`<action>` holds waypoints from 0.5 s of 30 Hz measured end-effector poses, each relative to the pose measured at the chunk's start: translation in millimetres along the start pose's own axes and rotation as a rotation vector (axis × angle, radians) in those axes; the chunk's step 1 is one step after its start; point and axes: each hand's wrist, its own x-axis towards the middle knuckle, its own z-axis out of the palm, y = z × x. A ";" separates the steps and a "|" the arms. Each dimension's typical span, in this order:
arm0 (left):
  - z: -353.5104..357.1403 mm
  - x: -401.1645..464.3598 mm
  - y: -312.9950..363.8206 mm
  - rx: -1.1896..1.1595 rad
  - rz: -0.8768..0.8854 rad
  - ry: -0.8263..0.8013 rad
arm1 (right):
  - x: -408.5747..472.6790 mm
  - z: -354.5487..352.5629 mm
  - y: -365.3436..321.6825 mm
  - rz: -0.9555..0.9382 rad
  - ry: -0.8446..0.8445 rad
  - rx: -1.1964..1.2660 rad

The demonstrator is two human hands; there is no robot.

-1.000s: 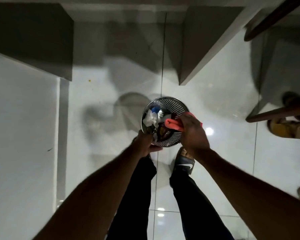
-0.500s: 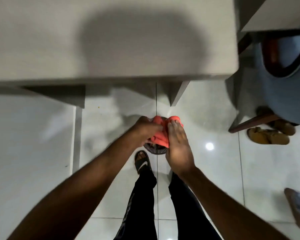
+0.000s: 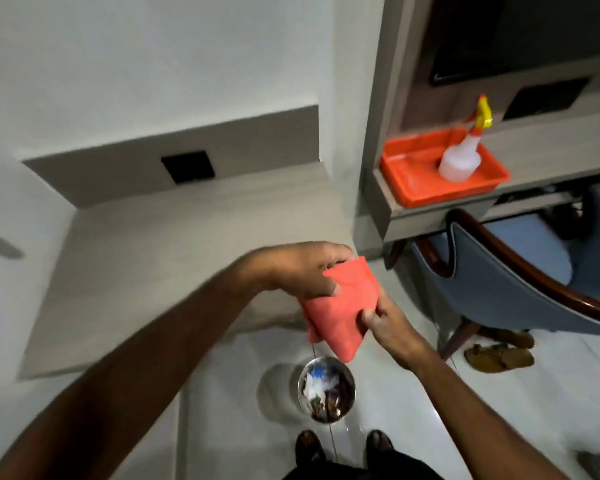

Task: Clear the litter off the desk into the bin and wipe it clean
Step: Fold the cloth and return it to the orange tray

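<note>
Both hands hold an orange-red cloth (image 3: pixel 340 313) in the air over the desk's front right corner. My left hand (image 3: pixel 302 268) pinches its upper edge. My right hand (image 3: pixel 383 318) grips its lower right side. The pale grey desk (image 3: pixel 174 258) stretches to the left below the hands. On the floor in front of my feet stands the round metal mesh bin (image 3: pixel 326 389), holding crumpled paper and wrappers.
An orange tray (image 3: pixel 416 178) with a white spray bottle (image 3: pixel 463 157) sits on a shelf at the right. A blue chair with a wooden frame (image 3: pixel 520 285) stands below it, sandals (image 3: pixel 496 356) beside its leg. A black socket (image 3: pixel 187 166) is set in the desk's back panel.
The view has risen from the floor to the desk. My hands lifted away from the bin with the cloth and spread it out flatter between them.
</note>
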 end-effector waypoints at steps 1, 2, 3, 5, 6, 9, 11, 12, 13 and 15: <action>-13.3 2.9 7.1 -0.003 -0.004 -0.001 | 7.7 -1.0 -7.2 0.014 -0.012 0.083; -25.4 6.4 12.3 -0.007 -0.014 0.015 | 14.4 -2.2 -11.3 0.041 -0.027 0.160; -37.3 12.0 15.4 -0.010 -0.024 0.042 | 21.0 -3.6 -14.2 0.069 -0.029 0.216; -59.0 24.9 19.2 -0.019 -0.043 0.117 | 32.4 -8.1 -17.4 0.096 -0.020 0.265; -68.7 33.6 21.0 -0.023 -0.050 0.154 | 38.1 -11.9 -19.0 0.091 0.007 0.279; -87.7 71.0 22.8 0.001 -0.071 0.240 | 57.3 -29.2 -23.5 0.074 0.128 0.355; -97.5 100.0 22.3 0.077 -0.082 0.287 | 71.4 -45.1 -28.3 0.080 0.197 0.357; -103.2 116.7 22.8 0.122 -0.073 0.319 | 79.3 -55.7 -29.9 0.092 0.234 0.333; -109.4 136.2 22.9 0.163 -0.050 0.348 | 88.0 -68.4 -30.6 0.104 0.281 0.304; -120.0 176.3 21.2 0.224 -0.010 0.387 | 104.7 -94.9 -32.6 0.094 0.400 0.234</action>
